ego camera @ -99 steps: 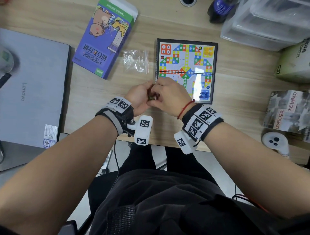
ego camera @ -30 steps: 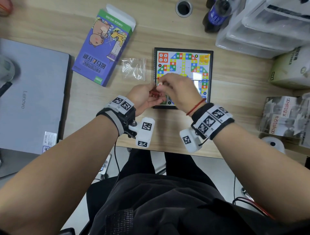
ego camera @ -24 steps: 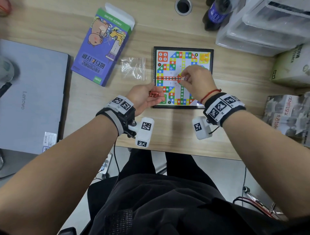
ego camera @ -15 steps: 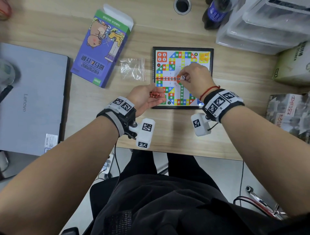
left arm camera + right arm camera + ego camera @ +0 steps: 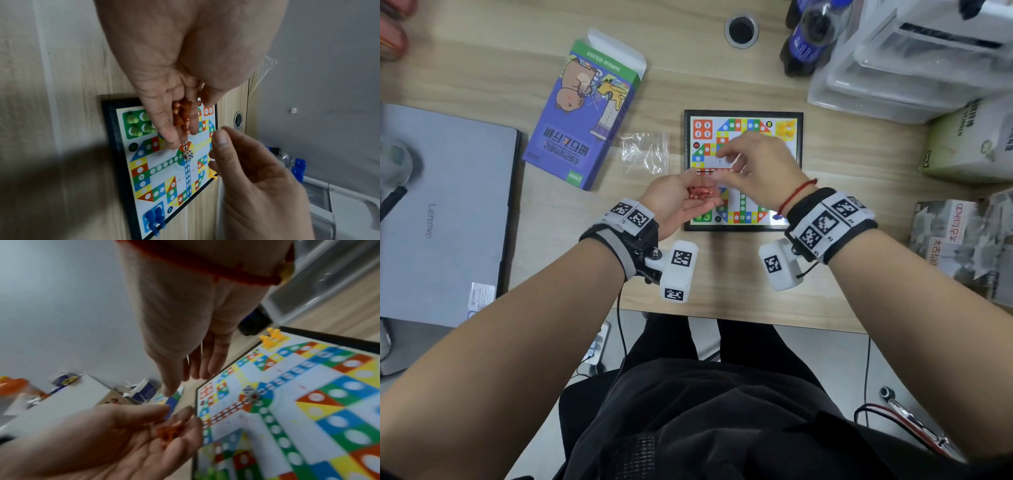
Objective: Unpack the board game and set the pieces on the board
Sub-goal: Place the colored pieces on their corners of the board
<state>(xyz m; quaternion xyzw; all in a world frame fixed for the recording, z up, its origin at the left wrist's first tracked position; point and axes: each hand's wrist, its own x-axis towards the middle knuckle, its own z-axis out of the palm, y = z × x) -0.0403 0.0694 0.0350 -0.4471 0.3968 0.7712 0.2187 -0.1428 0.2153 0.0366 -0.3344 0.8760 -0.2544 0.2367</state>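
Observation:
The colourful board [image 5: 743, 112] lies on the desk ahead of me. My left hand [image 5: 681, 202] is palm up at its near left corner, with several red pieces [image 5: 700, 193] lying on the nearly straight fingers [image 5: 164, 126]. My right hand [image 5: 753, 164] hovers over the board just beyond them, fingers relaxed and empty [image 5: 197, 366]. A white die [image 5: 188, 155] sits on the board's centre. Green pieces [image 5: 137, 125], blue pieces [image 5: 154, 219] and yellow pieces [image 5: 271, 337] stand in three corner bases. The red corner base [image 5: 702, 129] holds no pieces.
An open purple game box [image 5: 585, 116] and a clear plastic bag [image 5: 643, 154] lie left of the board. A closed laptop [image 5: 441, 212] fills the far left. A dark bottle [image 5: 808, 37], clear plastic bins [image 5: 914, 61] and cardboard boxes [image 5: 969, 137] crowd the right.
My right hand set the die on the board's centre, let go of it and has moved back left toward my left hand. The left hand stayed in place with the red pieces.

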